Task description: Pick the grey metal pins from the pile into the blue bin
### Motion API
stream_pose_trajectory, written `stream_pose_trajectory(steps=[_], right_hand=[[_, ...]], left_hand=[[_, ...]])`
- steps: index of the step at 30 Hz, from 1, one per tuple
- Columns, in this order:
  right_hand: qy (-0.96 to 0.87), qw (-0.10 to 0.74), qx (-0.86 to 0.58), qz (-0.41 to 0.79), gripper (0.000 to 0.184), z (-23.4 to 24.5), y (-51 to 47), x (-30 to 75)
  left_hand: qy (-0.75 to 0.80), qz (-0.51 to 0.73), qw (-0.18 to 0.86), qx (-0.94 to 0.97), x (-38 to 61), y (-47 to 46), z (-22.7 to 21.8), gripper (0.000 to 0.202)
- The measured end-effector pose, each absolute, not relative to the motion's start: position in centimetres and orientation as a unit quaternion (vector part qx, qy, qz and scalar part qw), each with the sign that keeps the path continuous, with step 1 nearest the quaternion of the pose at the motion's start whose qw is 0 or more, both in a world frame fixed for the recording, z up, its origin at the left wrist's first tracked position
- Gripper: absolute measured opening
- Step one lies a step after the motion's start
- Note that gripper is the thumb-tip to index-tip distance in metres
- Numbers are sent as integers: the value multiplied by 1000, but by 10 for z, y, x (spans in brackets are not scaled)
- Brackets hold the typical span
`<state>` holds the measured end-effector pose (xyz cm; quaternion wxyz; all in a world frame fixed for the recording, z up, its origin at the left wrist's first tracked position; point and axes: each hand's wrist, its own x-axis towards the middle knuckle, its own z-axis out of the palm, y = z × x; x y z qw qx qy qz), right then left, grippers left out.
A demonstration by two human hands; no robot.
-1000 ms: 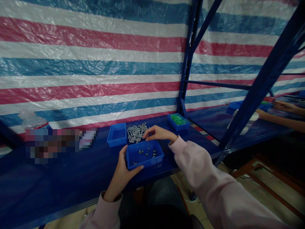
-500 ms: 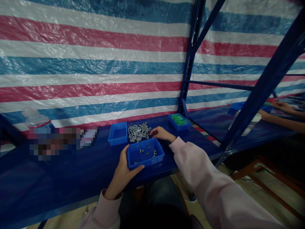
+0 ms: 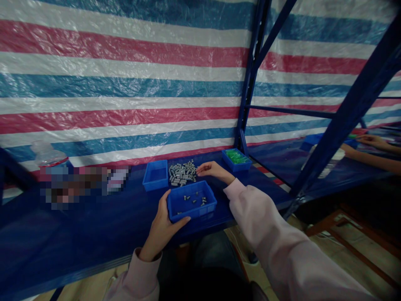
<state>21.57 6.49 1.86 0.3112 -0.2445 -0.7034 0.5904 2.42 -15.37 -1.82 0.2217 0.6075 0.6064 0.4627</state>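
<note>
My left hand (image 3: 163, 225) grips the near-left corner of a blue plastic bin (image 3: 191, 213), thumb over the front rim and fingers along the left side. Several small metal screws (image 3: 203, 200) lie scattered on its floor. Just behind the bin, a pile of grey metal cylinders and screws (image 3: 182, 173) rests on the table. My right hand (image 3: 210, 168) hovers at the right edge of that pile, palm down. Its fingers stretch out leftward, slightly apart, and I see nothing held in them.
Left of the pile stands a second blue bin (image 3: 156, 174). Another bin (image 3: 236, 161) at the back right holds green pieces. A plastic bottle (image 3: 50, 154) and blurred items are at far left. Beyond the blue rack post (image 3: 338, 108), another person's hands (image 3: 371, 141) show.
My right hand has lifted slightly and its fingers have straightened from a curl at the pile's edge. My left hand and the bin stay practically in place.
</note>
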Motion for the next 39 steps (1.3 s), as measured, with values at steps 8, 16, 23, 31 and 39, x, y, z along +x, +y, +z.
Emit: stream_pose_trajectory(steps=[8,16,23,31,39], right_hand=[[-721,199,-161,644,37,32,42,213],[-782,264,-216,521,40,10,57,205],[-824,268,-255,429,24,-2,64,205],[-862,285,-312,281,21,-5,68,206],[-862,287,-356,219,16,-10,73,210]], left_hand=[[613,453,219,608,25,-156,-14,89],[609,456,214,613,22,-153,-19,96],[612,447,204,619,22,-154,-20,96],[607,458,210,615,22,-154,-21,96],[609,462,211,609,22,-156,-20,96]])
